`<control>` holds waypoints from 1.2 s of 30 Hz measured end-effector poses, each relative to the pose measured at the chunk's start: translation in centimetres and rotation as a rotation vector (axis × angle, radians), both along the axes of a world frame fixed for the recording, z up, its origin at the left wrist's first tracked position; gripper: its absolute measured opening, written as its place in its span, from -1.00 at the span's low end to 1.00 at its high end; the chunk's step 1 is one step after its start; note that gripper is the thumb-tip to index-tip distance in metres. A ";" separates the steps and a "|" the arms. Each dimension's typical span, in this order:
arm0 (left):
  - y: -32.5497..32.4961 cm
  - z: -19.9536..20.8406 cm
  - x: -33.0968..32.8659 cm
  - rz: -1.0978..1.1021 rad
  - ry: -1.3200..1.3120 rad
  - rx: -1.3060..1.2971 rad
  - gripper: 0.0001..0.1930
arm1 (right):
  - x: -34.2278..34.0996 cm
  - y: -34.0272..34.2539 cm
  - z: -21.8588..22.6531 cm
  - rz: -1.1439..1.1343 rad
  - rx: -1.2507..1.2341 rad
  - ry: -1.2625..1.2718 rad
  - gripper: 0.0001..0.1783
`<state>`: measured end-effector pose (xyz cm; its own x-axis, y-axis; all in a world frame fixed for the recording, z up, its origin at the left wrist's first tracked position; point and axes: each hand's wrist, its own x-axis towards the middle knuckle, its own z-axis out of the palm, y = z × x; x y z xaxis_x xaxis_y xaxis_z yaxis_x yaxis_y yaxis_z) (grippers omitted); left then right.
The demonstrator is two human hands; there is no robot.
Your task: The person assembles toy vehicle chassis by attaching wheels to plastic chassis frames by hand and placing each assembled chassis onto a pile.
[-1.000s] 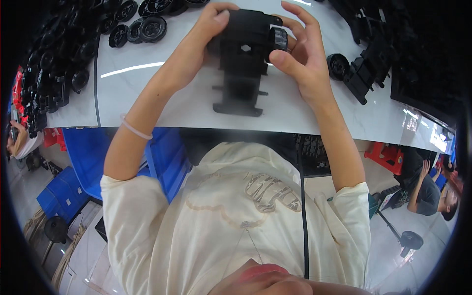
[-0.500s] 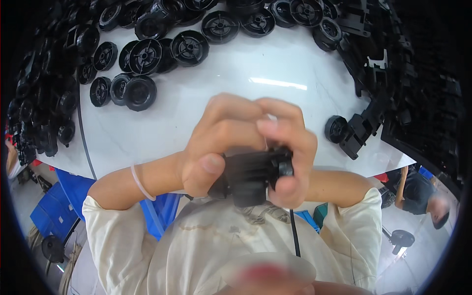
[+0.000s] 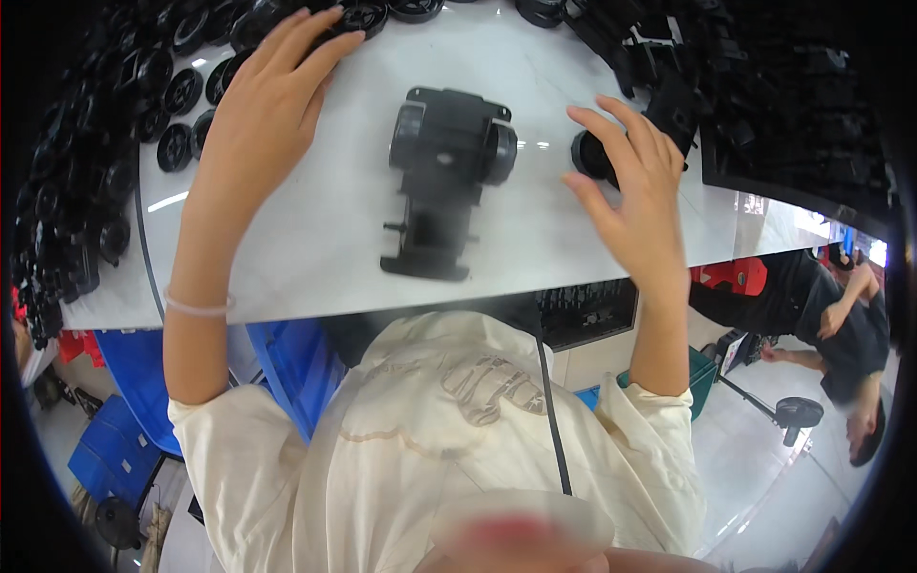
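A black plastic toy-vehicle chassis (image 3: 447, 158) with a wheel on each side at its far end lies on the white table in front of me, touched by neither hand. My left hand (image 3: 263, 115) reaches over the far left of the table. Its fingers are stretched out at the edge of a heap of black toy wheels (image 3: 182, 92), and whether the fingertips touch one is hidden. To the right, my right hand (image 3: 638, 181) is open, thumb and fingers apart, around a loose black wheel (image 3: 585, 156) that the fingers partly cover.
Black plastic parts (image 3: 783, 124) are heaped along the right side of the white table (image 3: 344, 229). Blue bins (image 3: 119, 439) stand below on the left, a green bin (image 3: 704, 382) on the right. Another person (image 3: 845, 334) sits farther right, near a fan (image 3: 799, 413).
The chassis has left my hands and now lies on the table. My left hand has moved to the far left wheels, my right hand to the loose wheel on the right.
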<state>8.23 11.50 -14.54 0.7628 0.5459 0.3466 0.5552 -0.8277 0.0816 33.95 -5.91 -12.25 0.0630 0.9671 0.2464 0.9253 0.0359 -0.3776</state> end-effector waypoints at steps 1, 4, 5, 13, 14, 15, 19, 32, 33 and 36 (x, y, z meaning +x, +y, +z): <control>-0.2 -0.3 -0.2 -0.001 0.055 0.059 -0.58 | 0.6 -0.6 0.3 0.036 -0.085 -0.163 -0.48; 0.2 -1.4 -0.7 0.018 0.011 -0.038 -0.57 | 1.6 -1.2 -0.3 0.086 -0.155 -0.277 -0.45; 0.5 -1.7 -0.7 0.009 -0.004 0.018 -0.55 | 1.9 -0.8 -0.5 0.104 -0.159 -0.251 -0.47; -7.0 0.7 -3.1 0.142 -0.509 -0.684 -0.71 | -1.1 -2.2 -1.9 0.130 0.142 0.128 -0.56; -8.4 0.7 -3.7 0.124 -0.492 -0.706 -0.74 | -1.6 -2.5 -2.5 0.101 0.122 0.235 -0.62; -9.4 0.7 -4.0 0.172 -0.438 -0.711 -0.78 | -2.0 -2.7 -3.0 0.106 0.117 0.240 -0.62; -10.6 -0.3 -5.3 0.307 -0.263 -0.682 -0.79 | -2.8 -3.3 -3.1 0.093 0.132 0.068 -0.68; -10.1 -1.7 -4.9 -0.095 -0.009 0.035 -0.71 | -4.6 -3.7 -2.3 0.070 -0.011 0.523 -0.52; -9.9 -1.8 -4.9 -0.095 -0.004 0.030 -0.71 | -4.7 -3.9 -2.5 0.106 -0.038 0.583 -0.52; -9.6 -1.8 -3.7 0.048 -0.257 -0.224 -0.80 | -5.0 -4.3 -3.2 0.138 -0.060 0.673 -0.52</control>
<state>4.51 1.89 -16.32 0.6377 0.6634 0.3916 0.5306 -0.7468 0.4011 28.90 -10.17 -15.45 0.0594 0.9880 0.1427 0.4770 0.0975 -0.8735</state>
